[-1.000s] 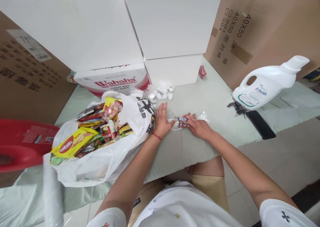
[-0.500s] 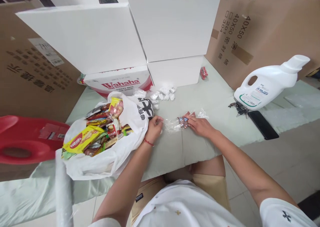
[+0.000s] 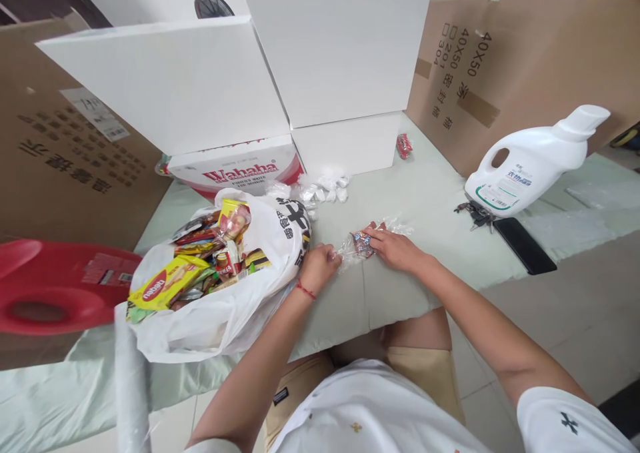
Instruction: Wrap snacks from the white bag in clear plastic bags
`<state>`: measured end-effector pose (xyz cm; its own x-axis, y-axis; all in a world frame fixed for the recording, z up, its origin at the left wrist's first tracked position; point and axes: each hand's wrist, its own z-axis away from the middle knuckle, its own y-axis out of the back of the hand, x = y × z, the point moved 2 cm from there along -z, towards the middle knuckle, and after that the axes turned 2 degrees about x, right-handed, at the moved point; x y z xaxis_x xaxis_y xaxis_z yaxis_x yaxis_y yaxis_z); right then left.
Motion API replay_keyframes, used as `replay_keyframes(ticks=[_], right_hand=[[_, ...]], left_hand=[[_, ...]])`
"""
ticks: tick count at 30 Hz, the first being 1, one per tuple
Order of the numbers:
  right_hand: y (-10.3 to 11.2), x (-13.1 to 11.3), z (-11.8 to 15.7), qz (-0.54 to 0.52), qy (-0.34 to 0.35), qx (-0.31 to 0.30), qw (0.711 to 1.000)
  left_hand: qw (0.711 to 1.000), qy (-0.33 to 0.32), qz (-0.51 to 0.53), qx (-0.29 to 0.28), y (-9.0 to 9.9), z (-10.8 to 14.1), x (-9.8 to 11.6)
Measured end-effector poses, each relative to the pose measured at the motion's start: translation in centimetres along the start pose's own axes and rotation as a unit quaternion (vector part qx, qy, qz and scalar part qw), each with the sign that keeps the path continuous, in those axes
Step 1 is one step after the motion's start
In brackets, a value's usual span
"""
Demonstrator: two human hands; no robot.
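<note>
Small brown-and-blue snack packets [image 3: 361,242] lie on the pale green cloth in front of me, with crinkled clear plastic film [image 3: 345,252] around them. My left hand [image 3: 321,266], a red cord at its wrist, is closed in a pinch on the near-left end of the film. My right hand [image 3: 395,248] grips the packets from the right, fingers over their edge; its thumb is partly hidden. More clear film sticks out beyond those fingers. Just left of my left hand stands a white plastic bag [image 3: 200,336] filled with assorted snacks, a yellow packet [image 3: 167,281] on top.
Small white wrapped pieces [image 3: 327,190] lie before the Wahaba carton [image 3: 240,168] and white boxes [image 3: 345,53]. A red packet [image 3: 404,146] sits farther back. To the right are a white detergent bottle [image 3: 530,163], keys [image 3: 475,214] and a black phone [image 3: 525,245]. A red jug [image 3: 60,286] stands left.
My left hand has moved right, closer to my right hand, and the film between them is bunched shorter. The packets have shifted slightly left and look more tightly gathered.
</note>
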<state>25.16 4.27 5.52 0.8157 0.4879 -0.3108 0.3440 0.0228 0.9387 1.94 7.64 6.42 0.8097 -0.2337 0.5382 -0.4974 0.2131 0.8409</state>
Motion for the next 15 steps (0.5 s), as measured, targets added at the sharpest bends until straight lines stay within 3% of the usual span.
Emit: replay_keyframes(ticks=[3, 8, 12, 15], right_hand=[[-0.2, -0.3, -1.0, -0.033, 0.01, -0.003, 0.999], [-0.9, -0.3, -2.2, -0.129, -0.005, 0.009, 0.992], [-1.2, 1.0, -2.2, -0.259, -0.025, 0.02, 0.965], [-1.1, 3.0, -1.6, -0.353, -0.061, 0.025, 0.933]], left_hand=[[0.994, -0.051, 0.021, 0.093, -0.1, 0.0, 2.6], [0.985, -0.11, 0.062, 0.115, -3.4, -1.5, 6.5], [0.976, -0.176, 0.066, 0.107, -5.3, -1.9, 6.0], [0.974, -0.212, -0.004, 0.084, -5.4, -1.8, 5.0]])
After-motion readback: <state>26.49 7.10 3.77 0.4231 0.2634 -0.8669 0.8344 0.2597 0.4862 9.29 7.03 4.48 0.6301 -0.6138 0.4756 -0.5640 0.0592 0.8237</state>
